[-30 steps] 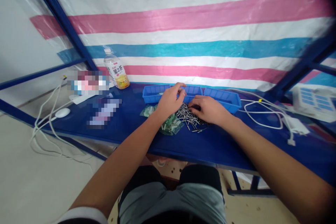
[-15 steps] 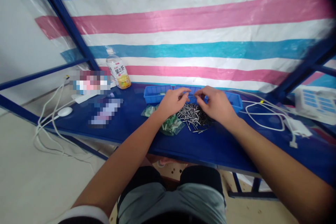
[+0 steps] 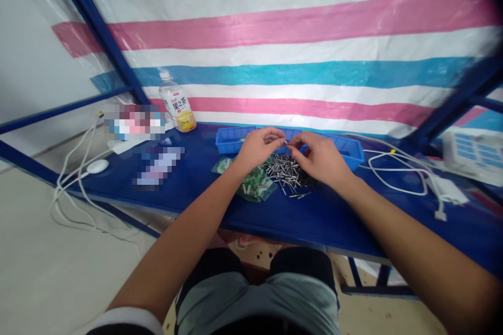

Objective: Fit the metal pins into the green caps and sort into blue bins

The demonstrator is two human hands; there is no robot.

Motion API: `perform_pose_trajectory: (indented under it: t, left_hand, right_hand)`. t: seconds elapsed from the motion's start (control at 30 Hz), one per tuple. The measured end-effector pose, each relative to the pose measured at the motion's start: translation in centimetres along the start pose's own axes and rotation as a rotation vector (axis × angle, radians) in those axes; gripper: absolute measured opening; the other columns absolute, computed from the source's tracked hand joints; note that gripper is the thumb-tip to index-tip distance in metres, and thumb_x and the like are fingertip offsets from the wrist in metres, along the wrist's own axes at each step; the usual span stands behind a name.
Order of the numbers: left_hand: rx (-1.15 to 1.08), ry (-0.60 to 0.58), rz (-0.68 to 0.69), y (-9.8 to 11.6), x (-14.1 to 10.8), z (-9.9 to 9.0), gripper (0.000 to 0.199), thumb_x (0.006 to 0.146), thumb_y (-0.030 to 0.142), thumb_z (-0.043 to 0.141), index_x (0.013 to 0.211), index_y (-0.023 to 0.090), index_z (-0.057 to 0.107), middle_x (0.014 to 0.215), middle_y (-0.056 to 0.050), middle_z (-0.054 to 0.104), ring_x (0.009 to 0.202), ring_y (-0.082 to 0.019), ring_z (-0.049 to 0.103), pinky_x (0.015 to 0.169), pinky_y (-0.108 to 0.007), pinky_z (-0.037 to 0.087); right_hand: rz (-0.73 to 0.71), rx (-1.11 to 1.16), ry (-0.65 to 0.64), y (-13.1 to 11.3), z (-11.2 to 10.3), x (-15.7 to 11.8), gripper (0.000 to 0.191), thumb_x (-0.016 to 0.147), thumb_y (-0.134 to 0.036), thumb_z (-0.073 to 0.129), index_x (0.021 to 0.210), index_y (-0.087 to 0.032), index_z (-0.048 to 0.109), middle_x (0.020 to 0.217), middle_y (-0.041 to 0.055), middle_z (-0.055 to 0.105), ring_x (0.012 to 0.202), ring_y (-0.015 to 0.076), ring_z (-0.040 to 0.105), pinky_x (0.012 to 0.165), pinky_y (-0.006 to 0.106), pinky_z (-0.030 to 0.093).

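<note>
My left hand (image 3: 258, 147) and my right hand (image 3: 319, 158) meet fingertip to fingertip above a heap of silvery pop rivets (image 3: 288, 174). Between their pinched fingers shows one small shiny rivet (image 3: 286, 142), mostly covered by the fingertips. Beneath my left wrist lies a greenish clear plastic bag (image 3: 257, 188) with small pieces in it that I cannot make out. Just behind both hands stand blue plastic bins (image 3: 231, 142) in a row, partly hidden by the hands.
On the blue table (image 3: 204, 180), a drink bottle (image 3: 178, 104) stands at the back left. White cables (image 3: 396, 172) and a charger (image 3: 448, 190) lie to the right, near a white device with blue keys (image 3: 471, 154). A striped plastic sheet (image 3: 275, 36) hangs behind.
My fingertips have drawn closer together, my left hand shifting slightly right. The thin dark rod seen between them before now shows as a short shiny piece.
</note>
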State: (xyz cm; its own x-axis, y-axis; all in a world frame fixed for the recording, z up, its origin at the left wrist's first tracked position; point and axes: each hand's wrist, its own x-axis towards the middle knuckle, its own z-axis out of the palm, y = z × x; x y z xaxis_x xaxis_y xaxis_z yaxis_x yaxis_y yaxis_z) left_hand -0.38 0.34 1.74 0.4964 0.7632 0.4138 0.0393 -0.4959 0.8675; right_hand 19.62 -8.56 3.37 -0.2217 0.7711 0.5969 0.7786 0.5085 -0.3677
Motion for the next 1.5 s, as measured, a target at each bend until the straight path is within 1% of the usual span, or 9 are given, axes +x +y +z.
perform_pose_trajectory:
  t: [0.23,0.43,0.6,0.83,0.97,1.17,1.23,1.4,1.5]
  left_hand:
    - [-0.04,0.093,-0.032,0.3,-0.2,0.2,0.052,0.089,0.028,0.083,0.134,0.025,0.057,0.103,-0.008,0.08,0.091,-0.023,0.079,0.082,-0.037,0.064]
    - [0.056,0.088,-0.031,0.9,-0.4,0.4,0.041,0.088,0.023,0.082,0.124,0.023,0.062,0.102,-0.008,0.079,0.085,-0.021,0.078,0.074,-0.033,0.06]
    - [0.083,0.06,0.04,0.9,-0.4,0.4,0.039,0.086,0.014,0.078,0.121,0.023,0.064,0.101,-0.007,0.079,0.087,-0.02,0.077,0.082,-0.036,0.062]
    - [0.13,0.032,0.071,0.2,-0.2,0.2,0.034,0.088,0.022,0.082,0.118,0.024,0.068,0.102,-0.008,0.081,0.094,-0.023,0.078,0.087,-0.04,0.063]
    - [0.088,0.03,0.053,0.1,-0.2,0.1,0.034,0.088,0.027,0.085,0.117,0.025,0.068,0.102,-0.008,0.081,0.094,-0.023,0.079,0.09,-0.042,0.064]
    - [0.052,0.009,0.007,0.6,-0.3,0.3,0.039,0.085,0.029,0.088,0.119,0.024,0.068,0.101,-0.008,0.083,0.094,-0.024,0.08,0.092,-0.043,0.064]
    - [0.04,0.008,0.009,0.7,-0.3,0.4,0.039,0.086,0.03,0.087,0.12,0.024,0.068,0.103,-0.008,0.083,0.094,-0.024,0.079,0.093,-0.043,0.064]
    - [0.138,0.054,0.063,1.2,-0.5,0.3,0.031,0.095,0.039,0.079,0.121,0.024,0.072,0.105,-0.009,0.082,0.096,-0.024,0.078,0.09,-0.04,0.062]
    - [0.156,-0.021,0.04,1.4,-0.7,0.2,0.03,0.104,0.041,0.067,0.127,0.024,0.072,0.088,-0.007,0.08,0.075,-0.02,0.075,0.076,-0.037,0.062]
  right_hand:
    - [0.016,-0.013,0.033,0.2,0.0,0.1,0.013,0.1,-0.031,0.061,0.103,-0.023,0.07,0.093,0.0072,0.075,0.078,0.0225,0.07,0.071,0.038,0.054]
    - [0.039,0.038,0.076,0.2,0.1,0.1,0.025,0.099,-0.031,0.063,0.121,-0.021,0.069,0.097,0.008,0.077,0.081,0.0238,0.073,0.072,0.039,0.056]
    - [0.011,0.06,0.074,0.1,0.2,-0.1,0.03,0.1,-0.029,0.062,0.128,-0.021,0.067,0.103,0.0095,0.077,0.089,0.0259,0.074,0.075,0.041,0.057]
    - [0.007,-0.018,0.014,0.8,0.3,0.2,0.012,0.097,-0.022,0.061,0.103,-0.022,0.07,0.093,0.0077,0.074,0.082,0.0248,0.069,0.076,0.04,0.053]
    - [0.019,-0.03,-0.028,1.2,0.4,0.1,0.008,0.094,-0.022,0.063,0.097,-0.023,0.07,0.09,0.0068,0.074,0.08,0.0238,0.068,0.077,0.04,0.052]
    - [0.099,0.037,0.002,1.1,0.9,-0.1,0.003,0.092,-0.025,0.067,0.094,-0.023,0.067,0.092,0.0061,0.077,0.076,0.0218,0.069,0.074,0.038,0.053]
    - [0.136,0.078,0.015,0.9,0.9,-0.1,0.008,0.091,-0.026,0.067,0.099,-0.023,0.066,0.092,0.0057,0.078,0.072,0.0211,0.069,0.071,0.038,0.054]
    - [0.088,0.101,0.018,0.3,0.2,0.0,0.041,0.095,-0.023,0.059,0.136,-0.024,0.064,0.099,0.0069,0.078,0.077,0.023,0.072,0.071,0.04,0.057]
    - [0.101,0.053,0.054,0.3,0.0,0.0,0.035,0.096,-0.025,0.058,0.13,-0.025,0.068,0.096,0.0063,0.08,0.071,0.0222,0.071,0.072,0.041,0.057]
